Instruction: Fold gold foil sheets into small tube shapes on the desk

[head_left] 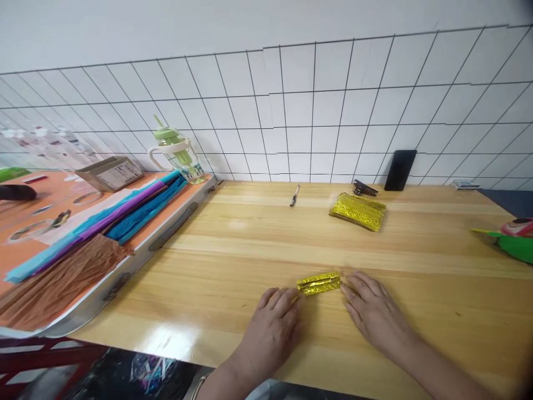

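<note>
A small pleated strip of shiny gold foil paper (319,283) lies on the wooden table between my two hands. My left hand (272,328) rests at its lower left end, fingers curled and pressed together, with the fingertips against the strip and the thumb hidden. At the right end is my right hand (375,305), its fingers stretched out low over the wood and the tips touching or just beside the strip's edge. Farther back sits a stack of the same gold foil paper (358,211), with a black binder clip (365,188) right behind it.
A pen (295,196) lies near the back of the table (241,239). A black phone (400,170) leans on the tiled wall. At left, an orange-topped surface carries crepe paper (79,266), a cardboard box (110,173) and a green bottle (177,153). A green object (516,247) is at right.
</note>
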A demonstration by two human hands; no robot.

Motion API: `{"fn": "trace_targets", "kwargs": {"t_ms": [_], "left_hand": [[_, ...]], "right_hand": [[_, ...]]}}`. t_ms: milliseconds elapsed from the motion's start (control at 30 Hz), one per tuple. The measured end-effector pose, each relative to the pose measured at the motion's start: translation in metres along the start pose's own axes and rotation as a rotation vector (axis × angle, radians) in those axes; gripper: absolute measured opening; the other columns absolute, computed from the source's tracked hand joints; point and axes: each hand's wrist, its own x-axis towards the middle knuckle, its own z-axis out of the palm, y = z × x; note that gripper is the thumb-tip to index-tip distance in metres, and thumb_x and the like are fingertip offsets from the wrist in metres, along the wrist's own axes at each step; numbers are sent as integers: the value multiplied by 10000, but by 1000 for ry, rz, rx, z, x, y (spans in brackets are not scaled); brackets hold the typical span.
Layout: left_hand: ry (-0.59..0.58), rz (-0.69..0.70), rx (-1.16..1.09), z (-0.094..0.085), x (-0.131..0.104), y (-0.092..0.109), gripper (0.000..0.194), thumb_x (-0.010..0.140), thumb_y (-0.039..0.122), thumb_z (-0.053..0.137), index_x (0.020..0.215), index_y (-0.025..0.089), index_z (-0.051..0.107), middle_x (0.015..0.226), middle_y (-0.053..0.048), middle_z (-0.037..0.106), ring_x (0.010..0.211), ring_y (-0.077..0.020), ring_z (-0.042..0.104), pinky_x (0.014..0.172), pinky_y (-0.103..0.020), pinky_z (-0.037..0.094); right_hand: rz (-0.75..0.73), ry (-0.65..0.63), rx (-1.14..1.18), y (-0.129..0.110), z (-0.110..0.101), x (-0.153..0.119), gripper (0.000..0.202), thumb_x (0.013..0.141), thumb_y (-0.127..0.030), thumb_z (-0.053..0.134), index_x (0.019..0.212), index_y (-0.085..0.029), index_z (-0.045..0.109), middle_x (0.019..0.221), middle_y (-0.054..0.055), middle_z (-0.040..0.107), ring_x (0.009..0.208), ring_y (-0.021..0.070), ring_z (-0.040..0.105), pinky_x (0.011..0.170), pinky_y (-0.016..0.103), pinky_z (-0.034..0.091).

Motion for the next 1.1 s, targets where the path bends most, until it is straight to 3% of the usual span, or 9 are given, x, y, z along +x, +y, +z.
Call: {"fn": "trace_targets", "kwargs": {"t_ms": [200, 333, 467, 600, 733, 933, 1100], "left_hand": [[-47, 122, 24, 15, 12, 24, 467, 933, 410, 425, 1343, 184, 423, 1436, -69, 392, 1318, -226, 348, 1081, -373, 295], [-80, 90, 39, 28, 16, 30, 570, 921, 476, 419, 1384, 147, 373, 1431, -100, 396, 1333, -252, 326, 1091, -377, 287], [-98, 80, 7, 29, 16, 30, 573, 923, 468, 410, 1390, 139, 367, 1442, -98, 379, 1334, -264, 320, 1108, -375, 269], [-120, 88, -66, 23, 18, 28, 584, 923, 468, 411, 1407, 150, 335, 1440, -92, 384, 1337, -250, 316, 1119, -379, 265], [-125, 139, -133, 17, 19, 19, 601, 916, 471, 426, 1414, 153, 316, 1449, -97, 366, 1348, -233, 302, 1129, -383, 259], [-136, 146, -162, 12, 12, 2, 495, 929, 409, 433, 1362, 171, 404, 1396, -73, 452, 1306, -210, 384, 1106, -356, 301], [-91, 88, -171, 7, 8, -6, 317, 951, 254, 405, 1251, 232, 505, 1289, -40, 566, 1201, -178, 510, 997, -356, 381]], "right_hand": [[-25, -12, -30, 4, 8, -4, 348, 884, -218, 475, 1211, -171, 587, 1254, 123, 559, 1241, 277, 413, 986, 452, 427], [-18, -2, -31, 3, 5, -4, 351, 878, -205, 476, 1210, -171, 586, 1267, 121, 553, 1236, 272, 426, 985, 449, 430], [-24, -3, -22, -12, 1, -2, 343, 887, -192, 464, 1205, -169, 591, 1255, 101, 578, 1226, 260, 445, 1018, 440, 401], [-131, -115, 37, -33, 4, 4, 477, 883, -247, 482, 1348, -151, 444, 1350, 87, 506, 1250, 224, 438, 1048, 400, 382], [-145, -196, 15, -37, 13, 5, 607, 864, -363, 514, 1393, -105, 364, 1408, 129, 424, 1279, 247, 410, 1055, 434, 364], [-98, -157, -55, -27, 19, -4, 515, 898, -281, 448, 1381, -115, 386, 1381, 107, 462, 1271, 217, 424, 1077, 422, 320], [-20, -113, -36, -21, 17, -5, 432, 909, -224, 406, 1328, -132, 462, 1328, 90, 525, 1224, 194, 482, 1066, 404, 341]]}}
